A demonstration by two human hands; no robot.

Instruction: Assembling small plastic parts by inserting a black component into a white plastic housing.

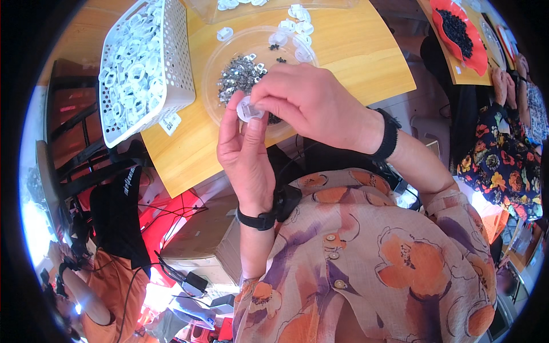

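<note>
Between the thumb and fingers of my left hand [250,166] is a small round white plastic part [249,112], held up over the near side of a clear round bowl [213,57]. My right hand [320,103] reaches in from the right, its thumb and forefinger pinched together at the part's face. Whatever lies in that pinch is hidden. Many small shiny metal clips [235,80] are heaped in the bowl below, and a few tiny black pieces [274,47] lie apart from them.
A white perforated basket [182,68] full of similar white parts stands on the table's [366,63] left. Loose white parts [303,27] lie beyond the bowl, near a clear tray [274,15]. To the right, a red dish [480,57] holds black pieces beside other people's hands [503,86].
</note>
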